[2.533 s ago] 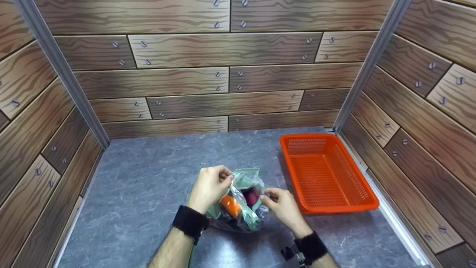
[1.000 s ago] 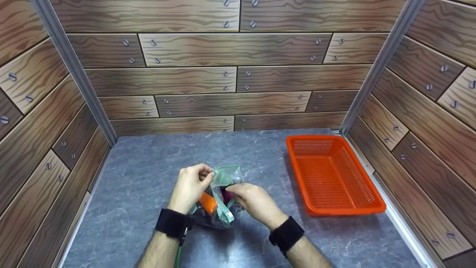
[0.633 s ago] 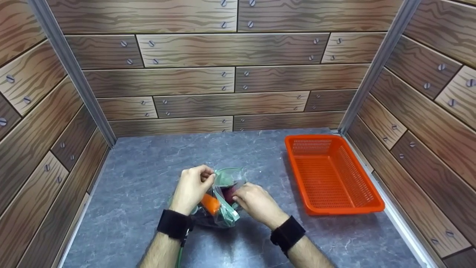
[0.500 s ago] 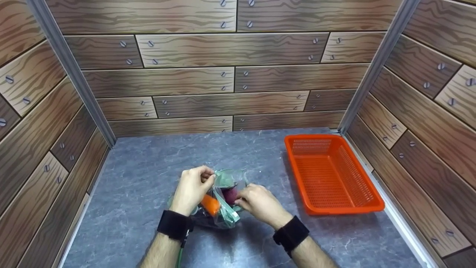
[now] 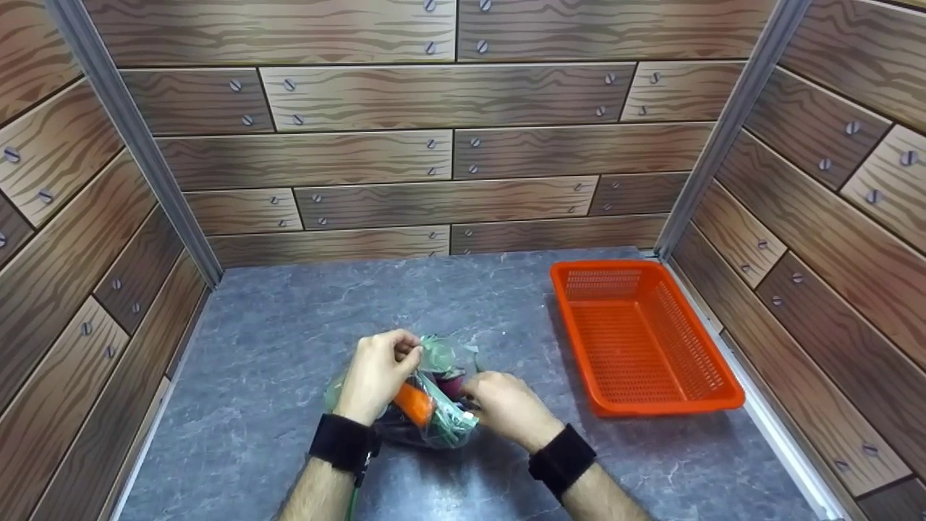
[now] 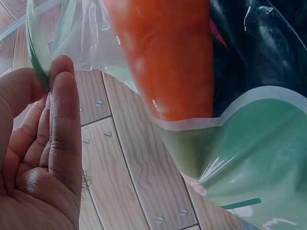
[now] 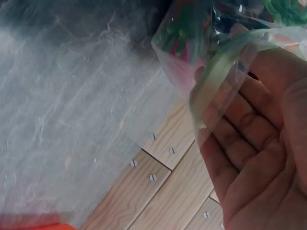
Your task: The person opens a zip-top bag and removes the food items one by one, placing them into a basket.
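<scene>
A clear zip bag with green printed areas (image 5: 440,354) lies near the front middle of the table in the head view. Through its film show an orange tapered, carrot-like thing (image 5: 415,405), a purple rounded thing (image 5: 451,386), dark glossy shapes (image 6: 259,48) and green leafy bits (image 7: 283,12). My left hand (image 5: 377,373) pinches the bag's green-edged rim between thumb and fingers. At the mouth's right side, my right hand (image 5: 510,405) has curled fingers against the rim, film passing between thumb and fingers. Its fingertips are partly hidden by the bag.
An orange-red perforated plastic basket (image 5: 644,340) stands to the right, with no contents visible. The grey marbled tabletop (image 5: 289,318) is enclosed by wood-patterned walls (image 5: 362,159) at the back and both sides.
The right hand moved from the right rim over the bag's mouth, then back a little right and nearer me. The left hand keeps its pinch. The bag's mouth sagged lower.
</scene>
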Demonstrator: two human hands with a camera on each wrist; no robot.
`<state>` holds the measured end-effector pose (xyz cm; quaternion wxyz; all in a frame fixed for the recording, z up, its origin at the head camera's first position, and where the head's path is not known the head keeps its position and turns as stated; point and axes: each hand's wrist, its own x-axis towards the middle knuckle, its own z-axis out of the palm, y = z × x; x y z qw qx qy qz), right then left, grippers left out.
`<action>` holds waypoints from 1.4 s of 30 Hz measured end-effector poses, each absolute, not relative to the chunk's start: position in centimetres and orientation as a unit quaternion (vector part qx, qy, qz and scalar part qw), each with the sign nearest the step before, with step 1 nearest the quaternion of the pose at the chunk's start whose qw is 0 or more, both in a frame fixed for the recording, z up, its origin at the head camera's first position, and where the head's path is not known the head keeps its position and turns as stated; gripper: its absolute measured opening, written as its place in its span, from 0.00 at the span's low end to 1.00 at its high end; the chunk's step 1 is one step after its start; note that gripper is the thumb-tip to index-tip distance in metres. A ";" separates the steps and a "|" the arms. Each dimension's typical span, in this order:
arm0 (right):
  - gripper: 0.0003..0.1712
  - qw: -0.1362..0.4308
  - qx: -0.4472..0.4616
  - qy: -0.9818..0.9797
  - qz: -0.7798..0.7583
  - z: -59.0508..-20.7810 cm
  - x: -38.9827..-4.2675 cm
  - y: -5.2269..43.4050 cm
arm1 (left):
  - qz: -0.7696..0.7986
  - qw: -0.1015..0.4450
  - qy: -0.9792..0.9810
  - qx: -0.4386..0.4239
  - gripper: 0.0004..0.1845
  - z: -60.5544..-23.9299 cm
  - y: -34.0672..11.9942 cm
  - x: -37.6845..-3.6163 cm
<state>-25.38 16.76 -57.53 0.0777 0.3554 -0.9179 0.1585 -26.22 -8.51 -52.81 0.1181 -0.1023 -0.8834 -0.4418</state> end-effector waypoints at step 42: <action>0.20 0.251 0.319 -0.899 0.164 -54.9 -25.5 23.6 | -0.475 0.101 -0.869 -0.095 0.02 -53.4 -9.0 -26.1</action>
